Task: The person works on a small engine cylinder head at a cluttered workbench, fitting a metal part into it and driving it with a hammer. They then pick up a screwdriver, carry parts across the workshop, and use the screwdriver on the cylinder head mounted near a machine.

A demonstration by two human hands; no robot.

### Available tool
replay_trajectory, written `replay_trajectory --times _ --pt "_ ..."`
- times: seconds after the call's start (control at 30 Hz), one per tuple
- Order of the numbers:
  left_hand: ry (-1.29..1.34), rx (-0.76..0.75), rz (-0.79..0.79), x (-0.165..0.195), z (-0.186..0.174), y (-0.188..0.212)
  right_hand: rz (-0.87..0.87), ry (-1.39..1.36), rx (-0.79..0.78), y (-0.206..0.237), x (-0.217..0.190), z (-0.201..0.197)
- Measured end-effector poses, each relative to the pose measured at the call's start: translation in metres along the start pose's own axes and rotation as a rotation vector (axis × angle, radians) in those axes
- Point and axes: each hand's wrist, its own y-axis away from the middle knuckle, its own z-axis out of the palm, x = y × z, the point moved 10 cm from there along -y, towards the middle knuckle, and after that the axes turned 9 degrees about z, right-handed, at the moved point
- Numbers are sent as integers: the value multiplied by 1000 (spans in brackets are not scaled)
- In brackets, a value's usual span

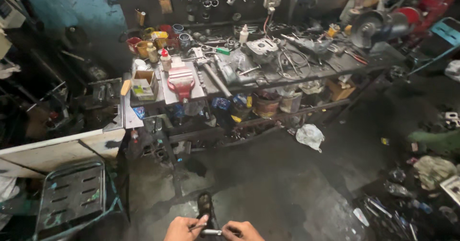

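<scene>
Both my hands are low at the bottom edge of the head view, close together over the dark floor. My left hand (182,229) and my right hand (242,231) both grip a short thin metal rod (211,232) that spans the gap between them. A second thin piece sticks out of my left hand's fingers. Just above my hands a dark shoe tip (205,204) rests on the stained concrete floor. The lower part of each hand is cut off by the frame.
A cluttered metal workbench (268,75) stands ahead with a red vise (181,80), bottles, cans, a cardboard box (143,84) and tools. A bench grinder (371,28) sits at its right. A metal chair (72,195) is at left; scattered tools and rags (431,169) lie right.
</scene>
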Motion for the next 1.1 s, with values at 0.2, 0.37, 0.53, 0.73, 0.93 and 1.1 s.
replay_trajectory --times 0.2,0.37,0.53,0.73,0.93,1.1 --pt "182 80 155 11 -39 -135 -39 231 85 -89 -71 -76" --pt "179 -7 144 34 -85 -249 137 324 175 -150 -125 -157" --pt "201 -82 161 60 -99 -343 142 320 341 -190 -140 -241" --pt "297 -227 144 84 -58 -424 470 76 522 -188 -44 -323" --pt "442 -262 87 116 -3 -492 487 47 574 -189 53 -409" --pt "353 -43 106 157 25 -566 420 160 445 -237 101 -483"
